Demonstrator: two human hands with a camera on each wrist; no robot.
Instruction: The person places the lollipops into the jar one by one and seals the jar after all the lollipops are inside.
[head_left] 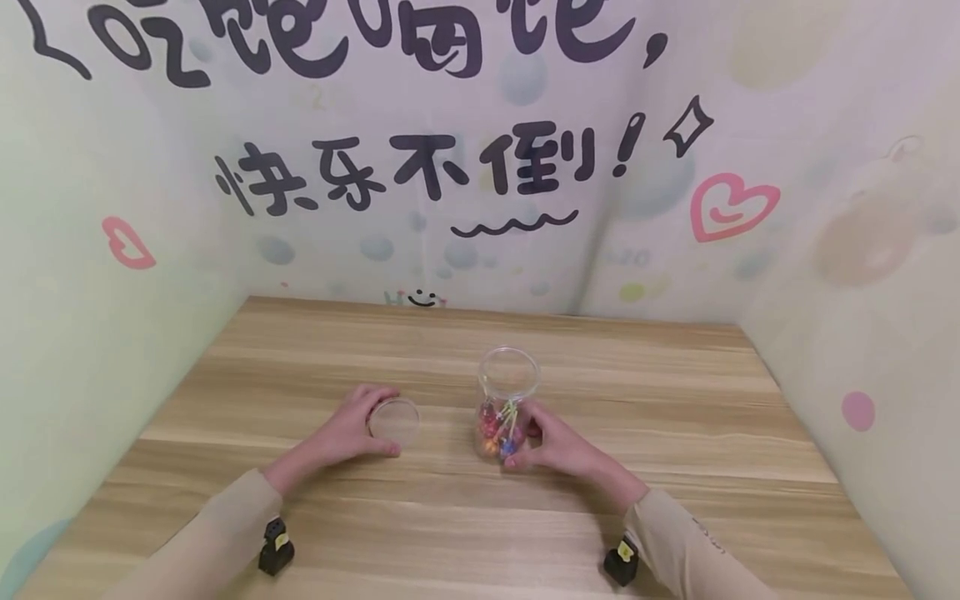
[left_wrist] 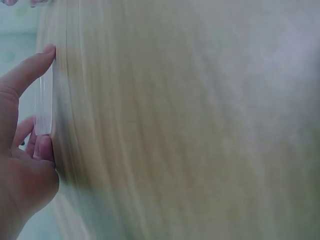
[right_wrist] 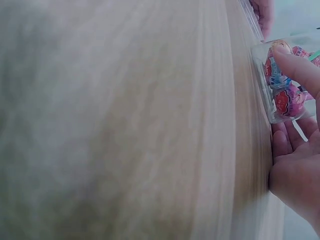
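Note:
A clear jar (head_left: 508,375) stands upright and uncovered on the table, with several wrapped lollipops (head_left: 491,429) in its lower part. My right hand (head_left: 555,440) grips the jar low on its right side, thumb in front and fingers behind. In the right wrist view the thumb lies across the jar wall over the lollipops (right_wrist: 289,100). To the left, a round clear lid (head_left: 395,423) lies flat on the table. My left hand (head_left: 351,429) holds the lid by its edge between thumb and fingers; the left wrist view shows the lid's rim (left_wrist: 45,102) in that grasp.
The wood-grain table (head_left: 480,525) meets a printed wall (head_left: 420,250) at the back, with more walls at the left and right. A small black device (head_left: 276,550) hangs at the left sleeve, and another black device (head_left: 621,562) at the right.

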